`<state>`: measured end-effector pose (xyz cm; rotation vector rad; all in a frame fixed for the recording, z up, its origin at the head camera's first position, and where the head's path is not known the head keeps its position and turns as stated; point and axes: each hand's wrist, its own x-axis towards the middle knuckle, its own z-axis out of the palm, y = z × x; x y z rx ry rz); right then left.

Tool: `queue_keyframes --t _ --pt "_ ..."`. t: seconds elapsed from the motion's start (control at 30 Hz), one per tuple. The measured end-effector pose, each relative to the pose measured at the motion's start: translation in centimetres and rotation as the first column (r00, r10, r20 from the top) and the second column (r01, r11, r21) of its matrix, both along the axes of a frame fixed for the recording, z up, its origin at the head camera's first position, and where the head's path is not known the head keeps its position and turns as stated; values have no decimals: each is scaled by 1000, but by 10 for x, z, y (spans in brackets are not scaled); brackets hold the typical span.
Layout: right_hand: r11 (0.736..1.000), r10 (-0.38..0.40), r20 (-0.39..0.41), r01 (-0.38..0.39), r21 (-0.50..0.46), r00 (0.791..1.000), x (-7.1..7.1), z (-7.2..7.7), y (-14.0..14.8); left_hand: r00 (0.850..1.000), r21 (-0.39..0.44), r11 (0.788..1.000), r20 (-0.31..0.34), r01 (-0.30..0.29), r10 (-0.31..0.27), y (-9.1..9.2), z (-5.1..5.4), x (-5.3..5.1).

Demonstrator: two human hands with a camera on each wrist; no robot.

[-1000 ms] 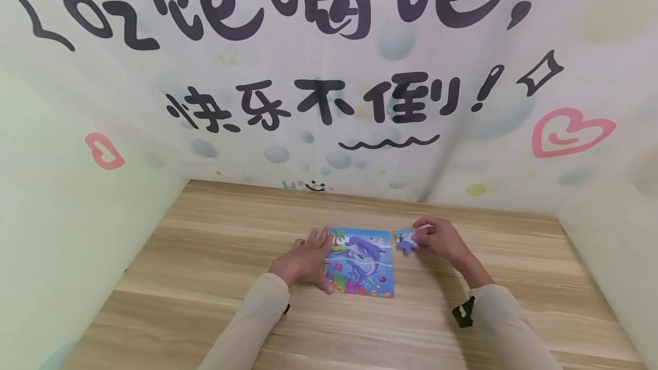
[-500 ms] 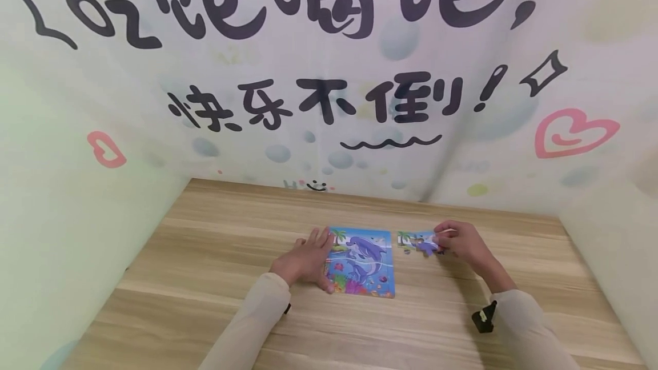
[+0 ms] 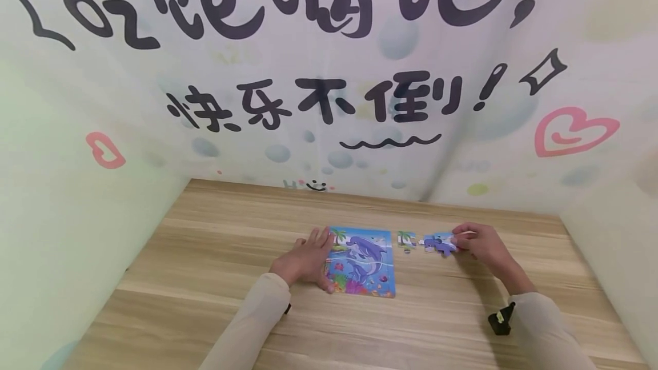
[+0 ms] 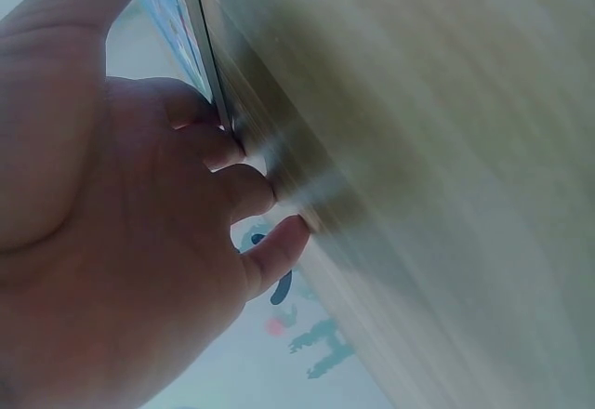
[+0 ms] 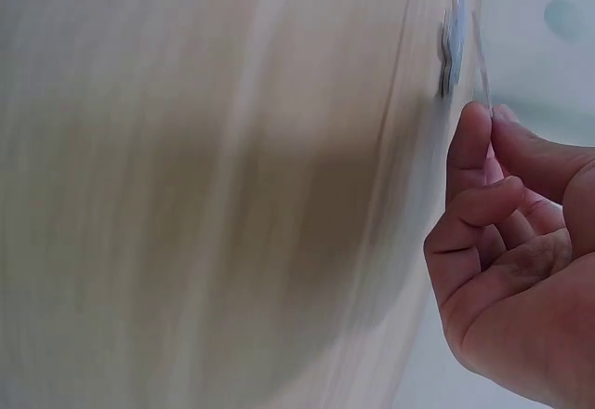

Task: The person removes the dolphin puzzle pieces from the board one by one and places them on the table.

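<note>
A square dolphin puzzle board (image 3: 362, 261) lies flat on the table. My left hand (image 3: 307, 258) rests at its left edge with fingers spread; in the left wrist view the fingertips touch the tabletop beside the board edge (image 4: 206, 42). To the right of the board, my right hand (image 3: 478, 244) pinches a purple-and-blue puzzle piece (image 3: 444, 242) between thumb and fingers. Edge-on in the right wrist view, that piece (image 5: 482, 65) looks raised off the table. Two pieces lie left of it: a palm-tree piece (image 3: 406, 239) and a purple one (image 3: 428, 243), partly overlapped by the held piece in the head view.
The wood-grain table (image 3: 216, 278) meets a white printed curtain (image 3: 257, 153) behind the board. Pale walls (image 3: 72, 233) close in the left and right sides. Bare wood shows in front of the board and pieces.
My right hand has moved rightward, away from the board, with its piece. The palm-tree piece and then the purple piece have come into sight on the table. My left hand has stayed put.
</note>
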<state>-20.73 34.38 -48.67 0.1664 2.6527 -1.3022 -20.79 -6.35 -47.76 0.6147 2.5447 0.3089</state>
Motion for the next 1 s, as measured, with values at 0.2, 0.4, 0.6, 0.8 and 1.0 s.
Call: queue_keyframes --t 0.2,0.4,0.6,0.8,1.0 --pt "1000 -3 -5 4 18 1000 3 -2 15 1000 -10 1000 -7 11 -11 1 -3 -1" --pt "1000 -9 -1 9 20 1000 5 -5 26 1000 -13 1000 -5 15 -15 0 -4 -2" --pt "999 20 25 -21 29 999 5 -5 32 1000 -3 1000 -9 18 -18 0 -2 -1" --pt "998 42 32 -44 47 999 5 -2 31 1000 -7 1000 -4 17 -17 0 -3 -2" --pt "986 58 -36 -52 161 998 4 -5 27 1000 -8 1000 -1 13 -13 0 0 -1"
